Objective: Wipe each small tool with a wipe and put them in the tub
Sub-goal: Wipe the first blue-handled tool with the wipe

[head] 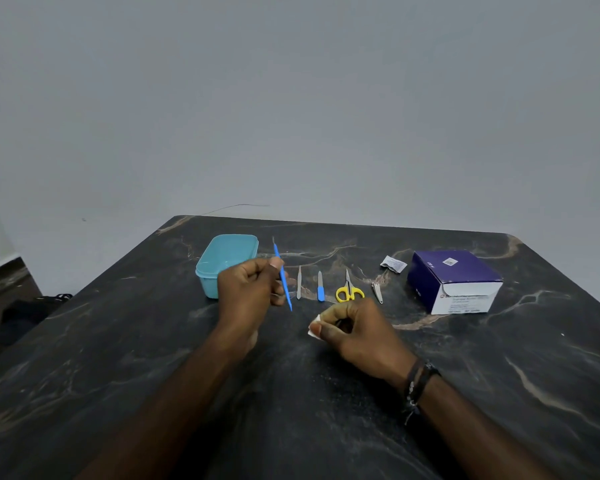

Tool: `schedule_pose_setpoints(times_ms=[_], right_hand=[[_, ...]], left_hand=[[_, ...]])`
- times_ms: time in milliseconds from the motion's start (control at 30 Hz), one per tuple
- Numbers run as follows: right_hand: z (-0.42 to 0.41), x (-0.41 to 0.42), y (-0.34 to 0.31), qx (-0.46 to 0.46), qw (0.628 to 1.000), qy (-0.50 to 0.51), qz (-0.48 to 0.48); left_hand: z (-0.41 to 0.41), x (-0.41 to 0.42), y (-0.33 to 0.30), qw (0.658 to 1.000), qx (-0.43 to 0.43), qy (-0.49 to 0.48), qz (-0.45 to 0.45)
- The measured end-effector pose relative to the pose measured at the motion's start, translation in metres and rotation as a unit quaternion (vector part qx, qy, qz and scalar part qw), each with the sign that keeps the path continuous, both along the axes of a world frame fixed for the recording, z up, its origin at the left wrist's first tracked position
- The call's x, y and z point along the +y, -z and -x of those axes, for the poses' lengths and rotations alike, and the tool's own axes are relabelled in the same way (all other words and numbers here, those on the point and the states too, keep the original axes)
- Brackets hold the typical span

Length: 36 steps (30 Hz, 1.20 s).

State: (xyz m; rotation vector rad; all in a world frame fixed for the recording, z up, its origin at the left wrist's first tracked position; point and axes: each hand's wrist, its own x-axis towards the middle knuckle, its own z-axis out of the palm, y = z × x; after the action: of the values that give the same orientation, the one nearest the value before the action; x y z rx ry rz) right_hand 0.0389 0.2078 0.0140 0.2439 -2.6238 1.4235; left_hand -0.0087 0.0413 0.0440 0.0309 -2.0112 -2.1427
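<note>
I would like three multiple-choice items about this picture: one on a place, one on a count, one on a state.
1. Where is the tub?
A. left of the tool row
B. right of the box
C. on the box

2. How many tools lie on the table?
A. two
B. four
C. six

3. What does the right hand hold?
A. scissors
B. a wipe
C. nothing

Answers:
1 A: the tub stands behind the left hand, and the box is far right.
2 B: tweezers, file, scissors and clipper lie there; the blue stick is held.
3 B: its fingers pinch a white wipe.
</note>
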Motion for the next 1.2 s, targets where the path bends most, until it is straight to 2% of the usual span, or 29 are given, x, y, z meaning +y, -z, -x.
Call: schedule_pose_setpoints(times_ms=[133, 233, 367, 433, 533, 633, 700, 800, 900, 1100, 1200], right_hand=[[0.001, 0.0, 0.0, 0.021, 1.0, 0.014, 0.015], [0.002, 0.001, -0.001, 0.033, 0.999, 0.018, 0.025], [0.0, 0.0, -0.002, 0.035, 0.998, 0.03, 0.04], [-0.001, 0.0, -0.003, 0.033, 0.998, 0.033, 0.047], [-0.001, 0.0, -0.003, 0.032, 0.998, 0.036, 0.049], [0.0, 0.0, -0.003, 0.031, 0.997, 0.041, 0.05], [0.0, 0.0, -0.003, 0.03, 0.997, 0.041, 0.053], [0.0, 0.0, -0.003, 0.03, 0.997, 0.044, 0.056], [0.0, 0.0, -0.003, 0.031, 0.997, 0.047, 0.059], [0.001, 0.002, -0.002, 0.032, 0.996, 0.052, 0.068], [0.004, 0.004, -0.001, 0.042, 0.995, 0.063, 0.068]], left_hand=[[0.021, -0.023, -0.027, 0.999, 0.012, -0.016, 0.043], [0.045, -0.046, -0.057, 0.987, 0.024, -0.028, 0.155], [0.092, -0.066, -0.079, 0.953, -0.049, -0.068, 0.292], [0.108, -0.067, -0.081, 0.92, -0.079, -0.072, 0.376], [0.117, -0.063, -0.075, 0.847, -0.12, -0.046, 0.515], [0.127, -0.057, -0.062, 0.777, -0.164, -0.021, 0.607], [0.138, -0.057, -0.049, 0.752, -0.192, -0.016, 0.63], [0.167, -0.059, -0.024, 0.739, -0.216, -0.014, 0.637], [0.147, -0.048, -0.029, 0.71, -0.225, -0.017, 0.667], [0.131, -0.04, -0.028, 0.69, -0.204, -0.048, 0.692], [0.131, -0.042, -0.027, 0.688, -0.202, -0.03, 0.696]])
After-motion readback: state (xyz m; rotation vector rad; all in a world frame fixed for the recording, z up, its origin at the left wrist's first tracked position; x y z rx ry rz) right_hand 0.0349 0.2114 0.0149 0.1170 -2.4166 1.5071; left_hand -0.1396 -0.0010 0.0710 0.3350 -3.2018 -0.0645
